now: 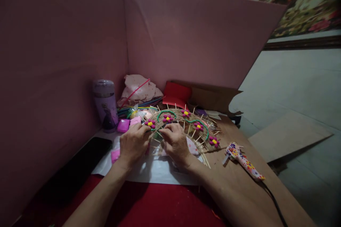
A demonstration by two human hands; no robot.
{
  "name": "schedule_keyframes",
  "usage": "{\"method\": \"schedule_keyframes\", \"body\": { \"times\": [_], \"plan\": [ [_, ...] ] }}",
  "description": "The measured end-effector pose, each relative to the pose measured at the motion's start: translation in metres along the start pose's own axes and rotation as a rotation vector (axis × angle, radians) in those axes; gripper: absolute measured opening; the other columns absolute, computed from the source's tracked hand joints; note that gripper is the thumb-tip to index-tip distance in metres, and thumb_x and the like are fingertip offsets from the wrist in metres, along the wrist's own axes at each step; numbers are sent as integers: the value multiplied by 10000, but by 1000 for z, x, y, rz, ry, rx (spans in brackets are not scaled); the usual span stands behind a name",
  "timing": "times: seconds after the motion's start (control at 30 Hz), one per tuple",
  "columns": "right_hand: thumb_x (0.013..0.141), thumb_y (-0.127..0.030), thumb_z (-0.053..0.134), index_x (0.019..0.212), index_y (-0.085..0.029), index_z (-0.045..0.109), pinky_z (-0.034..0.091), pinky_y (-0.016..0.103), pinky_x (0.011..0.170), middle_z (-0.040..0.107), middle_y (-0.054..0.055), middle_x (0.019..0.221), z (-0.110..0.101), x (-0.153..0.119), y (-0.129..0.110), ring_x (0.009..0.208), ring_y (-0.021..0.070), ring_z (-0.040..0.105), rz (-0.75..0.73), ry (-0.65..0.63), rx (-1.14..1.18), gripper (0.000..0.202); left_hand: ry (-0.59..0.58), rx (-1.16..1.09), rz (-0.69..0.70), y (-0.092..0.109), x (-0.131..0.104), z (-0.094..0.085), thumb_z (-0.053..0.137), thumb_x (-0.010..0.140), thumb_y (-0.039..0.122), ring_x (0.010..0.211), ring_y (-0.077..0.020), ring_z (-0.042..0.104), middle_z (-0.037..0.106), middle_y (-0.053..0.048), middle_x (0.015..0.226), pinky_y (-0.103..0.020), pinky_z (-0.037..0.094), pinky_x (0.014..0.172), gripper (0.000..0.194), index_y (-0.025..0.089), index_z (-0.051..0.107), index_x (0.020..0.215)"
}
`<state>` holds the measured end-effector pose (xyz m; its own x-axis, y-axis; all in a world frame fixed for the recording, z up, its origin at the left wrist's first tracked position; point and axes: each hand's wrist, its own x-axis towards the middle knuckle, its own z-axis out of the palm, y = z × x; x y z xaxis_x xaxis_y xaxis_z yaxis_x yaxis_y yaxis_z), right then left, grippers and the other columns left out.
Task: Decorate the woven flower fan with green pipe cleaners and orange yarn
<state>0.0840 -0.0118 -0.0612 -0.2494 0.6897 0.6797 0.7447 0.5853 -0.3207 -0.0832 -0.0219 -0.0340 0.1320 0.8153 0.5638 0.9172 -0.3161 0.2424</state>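
A fan-shaped piece of woven twine on thin sticks (177,114) lies in front of me, with purple-and-yellow flowers (167,118) and curved green strands (206,131) on its face. My left hand (135,144) is closed in a pinch at its left edge, beside the leftmost flower (150,123). Close by, my right hand (176,143) pinches too, over the inner side of the weave. A bit of green strand (152,129) shows between the two sets of fingertips; its ends are hidden. Below the arch lies a pale dotted piece (192,147), partly covered.
A flower-patterned glue gun (243,161) with a black cord lies at the right on brown board. At the left stand a purple bottle (105,106) and a dark phone-like slab (85,158). Pink packets (123,125) and red sheets (177,94) lie behind, below pink panels (197,35).
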Motion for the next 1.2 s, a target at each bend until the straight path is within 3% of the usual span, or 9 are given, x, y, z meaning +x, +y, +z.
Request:
{"method": "schedule_keyframes", "body": {
  "times": [0.53,0.83,1.03,1.2],
  "plan": [
    [813,-141,524,1190,-269,593,370,385,808,558,80,1029,5,-3,-5,967,244,437,-84,-112,-68,404,-92,52,-30,-2,0,-3,488,849,320,804,-179,575,632,-32,839,-263,324,552,202,234,669,827],
    [854,-211,508,1194,-291,589,367,390,806,530,88,1045,7,-1,-6,970,250,418,-110,-158,-116,358,-123,63,-54,-2,1,-4,478,849,303,821,-195,573,627,-39,833,-275,326,539,222,246,691,817],
    [862,-229,511,1203,-285,580,375,395,811,536,87,1053,7,0,-7,974,248,413,-103,-154,-102,352,-100,4,-84,-4,2,-6,516,817,237,877,-198,571,631,-33,882,-276,365,591,196,258,675,930],
    [872,-252,496,1210,-220,573,361,425,872,551,90,1157,6,0,-10,1053,268,392,-139,-159,-76,348,-79,67,-86,-5,2,-5,485,828,217,854,-194,554,626,-41,864,-277,359,599,153,219,636,801]
  ]
}}
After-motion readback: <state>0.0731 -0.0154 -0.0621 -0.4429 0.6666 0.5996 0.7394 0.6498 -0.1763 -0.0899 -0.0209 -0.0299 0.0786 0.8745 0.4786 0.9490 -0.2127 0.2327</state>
